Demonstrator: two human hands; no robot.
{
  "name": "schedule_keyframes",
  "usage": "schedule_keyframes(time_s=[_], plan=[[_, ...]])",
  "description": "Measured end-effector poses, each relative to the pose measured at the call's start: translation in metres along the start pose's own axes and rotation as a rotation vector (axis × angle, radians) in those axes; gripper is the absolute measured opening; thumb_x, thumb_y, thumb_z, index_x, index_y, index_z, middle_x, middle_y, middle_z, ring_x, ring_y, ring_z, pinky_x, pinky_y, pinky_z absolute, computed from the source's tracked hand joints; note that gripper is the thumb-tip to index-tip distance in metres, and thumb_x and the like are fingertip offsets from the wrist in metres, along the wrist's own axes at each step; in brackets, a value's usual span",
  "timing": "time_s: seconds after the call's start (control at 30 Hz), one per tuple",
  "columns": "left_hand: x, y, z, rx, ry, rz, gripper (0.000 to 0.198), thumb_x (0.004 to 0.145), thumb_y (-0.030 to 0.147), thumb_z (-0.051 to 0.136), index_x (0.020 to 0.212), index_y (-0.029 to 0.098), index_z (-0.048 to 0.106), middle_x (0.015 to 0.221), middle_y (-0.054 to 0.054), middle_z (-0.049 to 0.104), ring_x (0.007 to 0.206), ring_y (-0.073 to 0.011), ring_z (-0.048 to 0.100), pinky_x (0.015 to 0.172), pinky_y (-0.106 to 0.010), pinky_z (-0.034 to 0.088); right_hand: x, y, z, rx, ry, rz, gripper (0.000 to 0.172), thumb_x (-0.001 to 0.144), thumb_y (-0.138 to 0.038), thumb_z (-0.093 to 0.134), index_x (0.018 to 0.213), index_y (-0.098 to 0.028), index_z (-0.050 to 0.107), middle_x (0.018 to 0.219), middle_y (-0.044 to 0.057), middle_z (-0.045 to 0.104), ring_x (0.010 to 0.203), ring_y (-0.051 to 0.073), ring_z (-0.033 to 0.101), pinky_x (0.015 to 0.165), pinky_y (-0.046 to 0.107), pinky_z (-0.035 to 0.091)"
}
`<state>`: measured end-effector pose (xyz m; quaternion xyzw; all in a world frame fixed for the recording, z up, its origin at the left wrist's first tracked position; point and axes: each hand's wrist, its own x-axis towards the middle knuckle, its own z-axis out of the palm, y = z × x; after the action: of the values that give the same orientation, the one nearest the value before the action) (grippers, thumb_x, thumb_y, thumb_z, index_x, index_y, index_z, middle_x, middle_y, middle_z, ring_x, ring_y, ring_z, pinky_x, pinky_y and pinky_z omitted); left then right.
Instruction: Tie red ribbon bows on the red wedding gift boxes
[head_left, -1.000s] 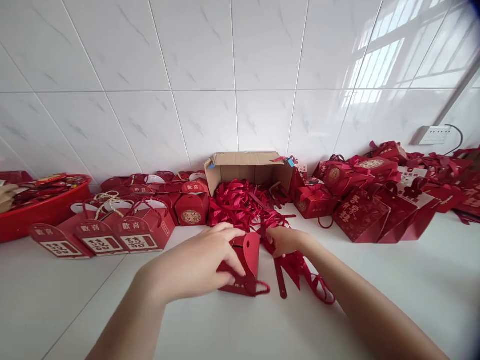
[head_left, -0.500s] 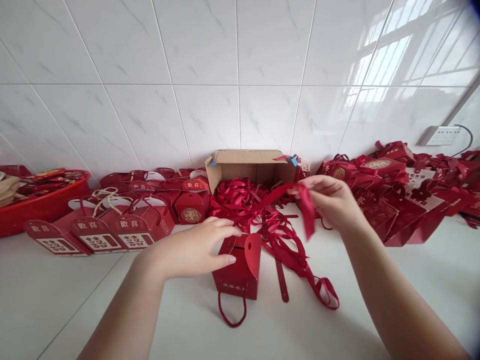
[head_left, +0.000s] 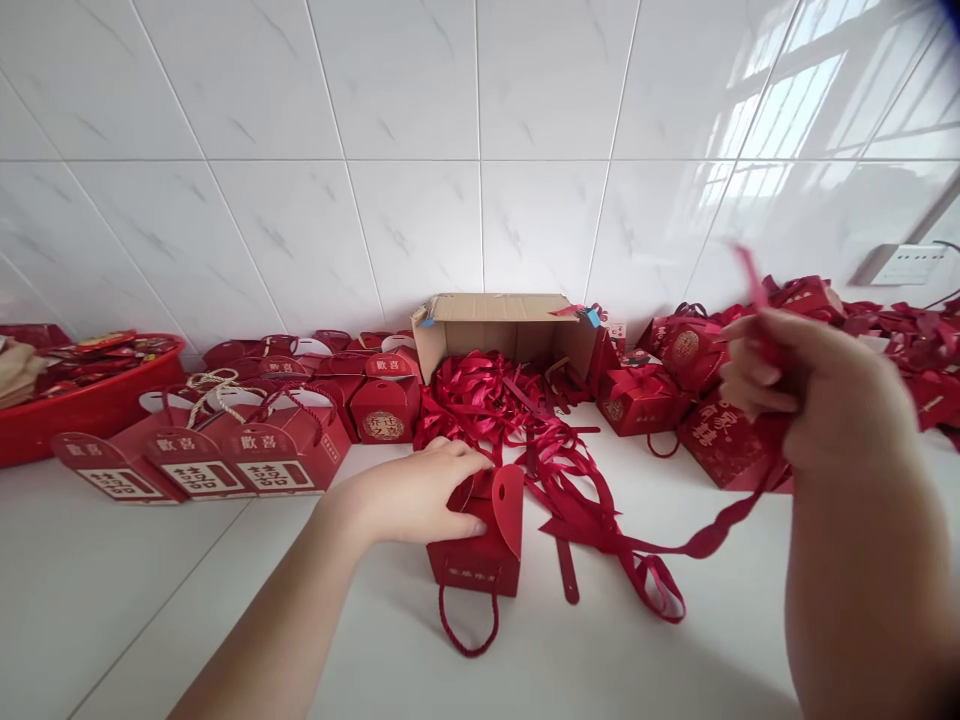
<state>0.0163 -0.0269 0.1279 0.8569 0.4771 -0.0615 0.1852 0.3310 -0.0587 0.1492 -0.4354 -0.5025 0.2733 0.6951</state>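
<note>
A small red gift box [head_left: 480, 545] with a rope loop handle stands upright on the white counter [head_left: 150, 610]. My left hand [head_left: 416, 495] grips its top flaps from the left. Raised at the right, my right hand [head_left: 814, 395] is closed on a red ribbon [head_left: 705, 542]. The ribbon trails down and left to a loose tangle beside the box.
An open cardboard box [head_left: 514, 325] against the tiled wall spills a heap of red ribbons [head_left: 495, 400]. Finished red gift boxes [head_left: 255, 450] stand in rows at left, more red boxes [head_left: 675, 385] at right. A red basin [head_left: 82, 400] sits far left, a wall socket [head_left: 904, 262] far right.
My right hand picked a ribbon from the pile beside the box and pulled it up and to the right. The gift box was stood upright under my left hand.
</note>
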Motion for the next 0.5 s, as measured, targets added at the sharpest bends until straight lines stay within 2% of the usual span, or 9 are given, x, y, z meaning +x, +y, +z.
schedule_keyframes(time_s=[0.07, 0.17, 0.23, 0.27, 0.37, 0.5], plan=[[0.001, 0.002, 0.000, -0.006, 0.017, 0.035, 0.055, 0.076, 0.047, 0.055, 0.128, 0.032, 0.051, 0.137, -0.005, 0.047, 0.115, -0.0274, 0.053, 0.083, -0.034, 0.047, -0.005, 0.004, 0.010, -0.171, -0.228, 0.122, 0.028, 0.080, -0.041, 0.059, 0.062, -0.020, 0.056, 0.046, -0.005, 0.034, 0.038, 0.006, 0.026, 0.036, 0.024, 0.015], [0.002, 0.006, -0.001, -0.031, 0.004, 0.047, 0.047, 0.077, 0.045, 0.054, 0.121, 0.030, 0.053, 0.130, -0.005, 0.051, 0.104, -0.0246, 0.058, 0.077, -0.031, 0.049, -0.016, 0.012, 0.034, -0.415, -0.634, 0.257, 0.037, 0.080, -0.042, 0.059, 0.055, -0.019, 0.046, 0.049, -0.005, 0.034, 0.041, 0.006, 0.027, 0.038, 0.023, 0.019], [0.002, 0.008, -0.001, -0.012, -0.021, 0.025, 0.051, 0.076, 0.046, 0.054, 0.124, 0.028, 0.050, 0.129, -0.006, 0.052, 0.102, -0.0254, 0.059, 0.073, -0.031, 0.048, -0.023, 0.018, 0.048, -0.531, -0.870, 0.280, 0.039, 0.081, -0.041, 0.055, 0.053, -0.018, 0.040, 0.050, -0.005, 0.030, 0.043, 0.006, 0.024, 0.039, 0.023, 0.019], [0.002, 0.009, -0.001, 0.002, -0.032, 0.013, 0.055, 0.075, 0.047, 0.054, 0.126, 0.027, 0.048, 0.130, -0.006, 0.051, 0.103, -0.0260, 0.058, 0.073, -0.032, 0.048, -0.025, 0.022, 0.054, -0.579, -0.944, 0.280, 0.039, 0.081, -0.040, 0.053, 0.053, -0.019, 0.037, 0.051, -0.005, 0.028, 0.043, 0.006, 0.023, 0.039, 0.023, 0.018], [0.002, 0.010, -0.001, 0.024, -0.046, -0.008, 0.061, 0.074, 0.048, 0.055, 0.129, 0.027, 0.044, 0.132, -0.008, 0.049, 0.098, -0.0260, 0.060, 0.069, -0.032, 0.048, -0.031, 0.031, 0.064, -0.655, -1.025, 0.275, 0.037, 0.081, -0.036, 0.049, 0.055, -0.019, 0.028, 0.052, -0.005, 0.023, 0.044, 0.006, 0.018, 0.039, 0.024, 0.015], [0.003, 0.009, 0.001, 0.007, -0.045, -0.003, 0.050, 0.073, 0.050, 0.056, 0.117, 0.028, 0.052, 0.121, -0.007, 0.055, 0.091, -0.0253, 0.061, 0.064, -0.031, 0.047, -0.032, 0.034, 0.065, -0.670, -1.083, 0.255, 0.035, 0.080, -0.032, 0.047, 0.056, -0.019, 0.026, 0.052, -0.005, 0.023, 0.045, 0.007, 0.019, 0.040, 0.024, 0.015]])
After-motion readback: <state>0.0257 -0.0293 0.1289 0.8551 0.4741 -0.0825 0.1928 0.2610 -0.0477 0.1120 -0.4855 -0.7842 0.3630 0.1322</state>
